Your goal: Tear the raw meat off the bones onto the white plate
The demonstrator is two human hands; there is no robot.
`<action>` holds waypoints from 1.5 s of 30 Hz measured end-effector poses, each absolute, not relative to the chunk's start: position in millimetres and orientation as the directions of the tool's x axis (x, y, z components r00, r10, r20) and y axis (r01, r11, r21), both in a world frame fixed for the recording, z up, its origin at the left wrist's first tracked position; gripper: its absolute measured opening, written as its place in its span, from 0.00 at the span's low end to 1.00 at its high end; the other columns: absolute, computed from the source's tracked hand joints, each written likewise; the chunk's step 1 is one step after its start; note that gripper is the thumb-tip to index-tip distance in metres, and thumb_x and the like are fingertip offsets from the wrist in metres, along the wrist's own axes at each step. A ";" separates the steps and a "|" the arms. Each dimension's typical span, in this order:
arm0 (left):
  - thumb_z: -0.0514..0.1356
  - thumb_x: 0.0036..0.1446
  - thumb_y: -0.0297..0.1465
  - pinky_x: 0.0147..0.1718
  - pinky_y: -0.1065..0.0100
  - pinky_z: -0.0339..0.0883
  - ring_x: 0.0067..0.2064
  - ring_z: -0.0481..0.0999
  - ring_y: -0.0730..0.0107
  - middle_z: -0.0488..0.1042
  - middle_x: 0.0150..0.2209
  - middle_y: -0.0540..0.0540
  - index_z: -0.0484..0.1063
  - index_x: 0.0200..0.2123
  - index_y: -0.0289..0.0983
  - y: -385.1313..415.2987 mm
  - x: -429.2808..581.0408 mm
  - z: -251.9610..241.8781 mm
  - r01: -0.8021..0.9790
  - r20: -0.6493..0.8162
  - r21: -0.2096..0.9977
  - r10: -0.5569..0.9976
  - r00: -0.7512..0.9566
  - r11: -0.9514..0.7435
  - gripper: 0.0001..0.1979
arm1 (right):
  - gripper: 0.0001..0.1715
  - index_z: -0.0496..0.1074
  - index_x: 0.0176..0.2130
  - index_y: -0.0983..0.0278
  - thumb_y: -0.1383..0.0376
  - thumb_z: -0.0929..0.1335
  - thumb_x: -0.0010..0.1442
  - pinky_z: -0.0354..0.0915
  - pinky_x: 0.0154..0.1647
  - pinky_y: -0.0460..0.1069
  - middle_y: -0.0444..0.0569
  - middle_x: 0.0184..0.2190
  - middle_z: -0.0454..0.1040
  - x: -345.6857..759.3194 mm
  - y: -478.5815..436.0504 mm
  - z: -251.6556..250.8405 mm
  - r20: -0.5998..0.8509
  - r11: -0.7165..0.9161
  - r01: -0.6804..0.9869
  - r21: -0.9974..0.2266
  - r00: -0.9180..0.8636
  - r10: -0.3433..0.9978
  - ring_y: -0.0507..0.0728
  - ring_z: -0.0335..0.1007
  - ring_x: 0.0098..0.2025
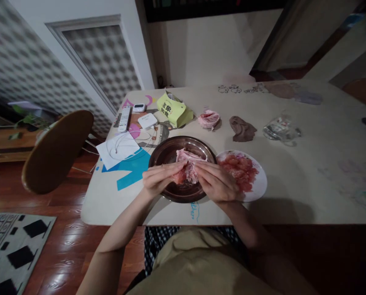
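Over a round metal bowl (205, 144), my left hand (161, 178) and my right hand (218, 180) meet at a pomelo segment (180, 177) with red pulp and pale pink membrane. The left fingers are pinched on its red side. My right hand's fingers are closed on the pale membrane side. Pinkish peelings (187, 155) lie in the bowl behind the fingertips. To the right, partly behind my right hand, a white plate (262, 186) bears a heap of red pomelo pulp (243, 172). Farther back sits another pomelo piece (208, 119) in pink pith.
A brown cloth (242, 129) and a crumpled clear plastic bag (281, 129) lie back right. Back left are a yellow-green packet (174, 110), a remote control (124, 119), a white box (147, 121) and cable over white paper (117, 151). A wooden chair (58, 151) stands left.
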State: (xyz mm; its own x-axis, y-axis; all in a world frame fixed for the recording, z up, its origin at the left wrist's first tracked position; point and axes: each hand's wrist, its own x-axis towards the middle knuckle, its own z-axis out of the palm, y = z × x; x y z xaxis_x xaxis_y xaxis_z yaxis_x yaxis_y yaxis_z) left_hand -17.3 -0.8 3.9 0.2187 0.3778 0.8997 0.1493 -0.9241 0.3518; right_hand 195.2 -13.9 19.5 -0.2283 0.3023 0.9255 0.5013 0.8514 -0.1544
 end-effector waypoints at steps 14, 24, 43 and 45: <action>0.64 0.67 0.24 0.45 0.71 0.84 0.47 0.88 0.66 0.85 0.50 0.46 0.78 0.60 0.44 -3.5 -19.2 -2.4 0.304 0.895 0.412 0.444 0.042 -0.859 0.20 | 0.30 0.69 0.66 0.63 0.76 0.70 0.68 0.82 0.56 0.53 0.52 0.52 0.83 202.0 -7.4 1.3 0.926 0.833 0.549 -0.068 -0.275 0.257 0.59 0.82 0.54; 0.69 0.63 0.29 0.44 0.68 0.84 0.48 0.88 0.62 0.85 0.51 0.46 0.78 0.59 0.44 -8.2 -18.7 -3.1 0.375 0.830 0.523 0.558 -0.016 -0.766 0.21 | 0.33 0.68 0.67 0.67 0.78 0.70 0.66 0.80 0.61 0.55 0.55 0.53 0.83 191.7 -4.1 1.5 0.915 0.853 0.514 -0.088 -0.297 0.274 0.61 0.80 0.59; 0.65 0.68 0.33 0.63 0.56 0.76 0.64 0.79 0.57 0.78 0.61 0.37 0.62 0.68 0.42 -17.5 -0.7 -2.5 0.134 0.645 0.751 0.761 0.061 -0.647 0.29 | 0.35 0.69 0.67 0.61 0.75 0.74 0.65 0.81 0.58 0.56 0.52 0.49 0.84 181.0 -9.7 -2.1 0.929 0.817 0.551 -0.169 -0.189 0.320 0.60 0.81 0.55; 0.64 0.68 0.32 0.65 0.56 0.74 0.63 0.79 0.59 0.78 0.62 0.38 0.62 0.70 0.42 -16.7 -3.3 -1.7 0.176 0.661 0.724 0.744 0.099 -0.667 0.30 | 0.34 0.70 0.66 0.62 0.76 0.73 0.64 0.81 0.58 0.56 0.52 0.48 0.84 181.8 -9.3 -2.1 0.935 0.830 0.534 -0.161 -0.188 0.302 0.60 0.81 0.56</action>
